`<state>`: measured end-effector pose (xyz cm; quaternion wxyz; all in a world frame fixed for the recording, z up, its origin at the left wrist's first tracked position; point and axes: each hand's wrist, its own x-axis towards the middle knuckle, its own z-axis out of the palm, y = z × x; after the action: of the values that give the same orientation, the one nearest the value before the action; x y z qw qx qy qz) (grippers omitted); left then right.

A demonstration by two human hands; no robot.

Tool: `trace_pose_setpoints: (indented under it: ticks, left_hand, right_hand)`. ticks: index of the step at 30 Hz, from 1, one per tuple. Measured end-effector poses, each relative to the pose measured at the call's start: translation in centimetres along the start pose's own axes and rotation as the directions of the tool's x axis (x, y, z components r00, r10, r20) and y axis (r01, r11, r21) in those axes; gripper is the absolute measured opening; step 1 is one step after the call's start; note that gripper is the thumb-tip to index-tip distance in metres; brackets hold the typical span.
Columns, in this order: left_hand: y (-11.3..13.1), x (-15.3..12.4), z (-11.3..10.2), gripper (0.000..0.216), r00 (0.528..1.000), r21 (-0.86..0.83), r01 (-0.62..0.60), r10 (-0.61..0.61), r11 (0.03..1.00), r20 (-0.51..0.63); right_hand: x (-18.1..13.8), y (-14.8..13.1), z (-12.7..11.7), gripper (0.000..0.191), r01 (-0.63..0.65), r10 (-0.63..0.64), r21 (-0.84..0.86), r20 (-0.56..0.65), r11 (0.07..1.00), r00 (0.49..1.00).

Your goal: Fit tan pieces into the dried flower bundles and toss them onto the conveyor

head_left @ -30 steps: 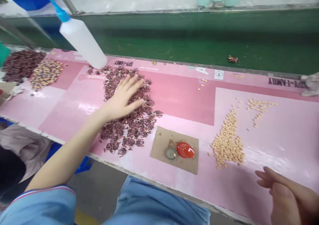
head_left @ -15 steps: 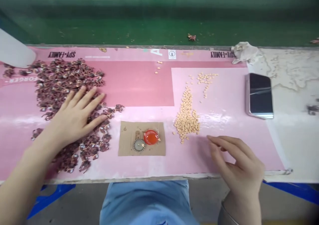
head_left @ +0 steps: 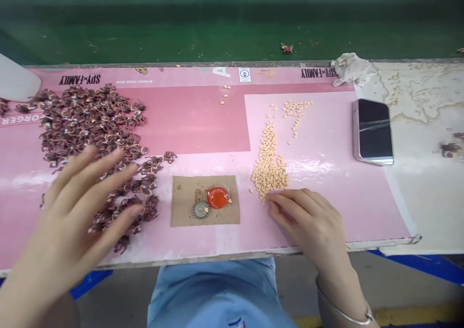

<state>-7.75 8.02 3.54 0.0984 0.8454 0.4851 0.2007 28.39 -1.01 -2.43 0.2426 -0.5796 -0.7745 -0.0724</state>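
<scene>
One long off-white worktop (head_left: 431,207), its right end marked with brownish stains. One glossy pink printed sheet (head_left: 195,120), laid over the rest, in several shades (lettering “SPY×FAMILY”, upside down), bearing pale glare. One broad flat green band (head_left: 174,42) behind, full width, darker across its middle. Slanting blue supports (head_left: 431,268) beneath. Grey floor (head_left: 300,289); yellow floor stripe (head_left: 406,314), lower right.

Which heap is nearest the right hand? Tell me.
The tan heap, right of the cardboard: the right hand is at its near edge, while the dark reddish heap lies by the left hand.
</scene>
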Motion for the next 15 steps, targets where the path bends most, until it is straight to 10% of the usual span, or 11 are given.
trace_pose_setpoints:
  ticks: [6, 15]
  left_hand:
    - [5.6, -3.6, 1.6, 0.071, 0.997, -0.179, -0.059, 0.066, 0.982, 0.034]
    - [9.8, -2.6, 4.7, 0.013, 0.983, -0.368, -0.181, 0.156, 0.912, -0.096]
  right_hand:
    - [0.7, -1.6, -1.0, 0.018, -0.022, 0.035, 0.236, -0.052, 0.972, 0.998]
    - [3.1, -9.0, -1.2, 0.017, 0.028, 0.014, 0.673, -0.057, 0.739, 0.998]
